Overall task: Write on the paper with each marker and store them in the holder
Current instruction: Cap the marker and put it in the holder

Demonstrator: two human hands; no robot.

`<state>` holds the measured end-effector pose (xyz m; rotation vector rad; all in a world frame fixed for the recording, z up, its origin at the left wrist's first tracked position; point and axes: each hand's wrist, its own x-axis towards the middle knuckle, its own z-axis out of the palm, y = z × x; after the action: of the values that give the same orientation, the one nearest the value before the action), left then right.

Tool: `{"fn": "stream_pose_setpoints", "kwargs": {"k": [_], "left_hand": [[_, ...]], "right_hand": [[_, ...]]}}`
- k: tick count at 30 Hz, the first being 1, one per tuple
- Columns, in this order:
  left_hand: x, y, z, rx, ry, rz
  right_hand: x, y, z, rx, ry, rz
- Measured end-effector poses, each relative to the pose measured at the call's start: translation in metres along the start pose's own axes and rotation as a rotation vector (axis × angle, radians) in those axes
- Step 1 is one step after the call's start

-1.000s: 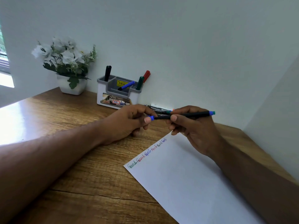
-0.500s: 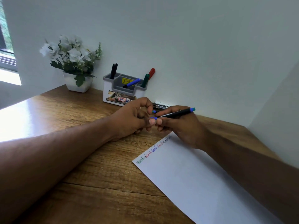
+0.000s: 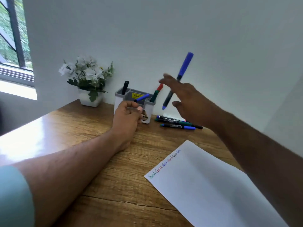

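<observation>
My right hand (image 3: 186, 99) is raised behind the holder's right side, fingers spread and blurred. It holds a capped blue marker (image 3: 185, 66) between its fingers, nearly upright with the cap on top. My left hand (image 3: 127, 118) rests on the desk in front of the grey-and-white holder (image 3: 117, 102), fingers curled, nothing visible in it. In the holder stand a black marker (image 3: 125, 86), a blue one (image 3: 142, 97), a green one (image 3: 155, 95) and a red one (image 3: 160, 87). The white paper (image 3: 213, 190) lies at the lower right with coloured words (image 3: 164, 164) along its top edge.
Several loose markers (image 3: 177, 123) lie on the wooden desk right of the holder, by the wall. A white pot of white flowers (image 3: 89, 82) stands left of the holder. A window (image 3: 14, 46) is at the far left.
The right hand lifted the blue marker from level over the paper to nearly upright beside the holder. The left hand let go of its end and settled in front of the holder.
</observation>
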<state>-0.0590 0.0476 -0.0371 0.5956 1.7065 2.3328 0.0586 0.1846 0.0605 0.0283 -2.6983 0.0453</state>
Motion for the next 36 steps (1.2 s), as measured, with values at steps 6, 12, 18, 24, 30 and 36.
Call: {"fn": "stream_pose_setpoints", "kwargs": {"k": [6, 12, 18, 24, 30, 36], "left_hand": [[0.011, -0.004, -0.003, 0.014, 0.152, -0.002], [0.019, -0.005, -0.01, 0.117, 0.186, 0.033], [0.024, -0.006, -0.013, 0.147, 0.185, 0.04], [0.024, -0.005, -0.013, 0.155, 0.169, 0.028], [0.022, -0.003, -0.013, 0.174, 0.158, 0.01], [0.022, -0.004, -0.013, 0.201, 0.156, 0.009]], "right_hand": [[0.064, -0.027, 0.011, 0.361, 0.202, 0.093], [0.097, -0.048, 0.039, 0.268, 0.287, 0.007], [0.109, -0.038, 0.054, 0.078, 0.214, 0.064], [0.112, -0.038, 0.053, 0.094, 0.279, 0.014], [0.111, -0.04, 0.047, 0.09, 0.203, -0.038], [0.107, -0.026, 0.053, -0.033, -0.026, -0.022]]}}
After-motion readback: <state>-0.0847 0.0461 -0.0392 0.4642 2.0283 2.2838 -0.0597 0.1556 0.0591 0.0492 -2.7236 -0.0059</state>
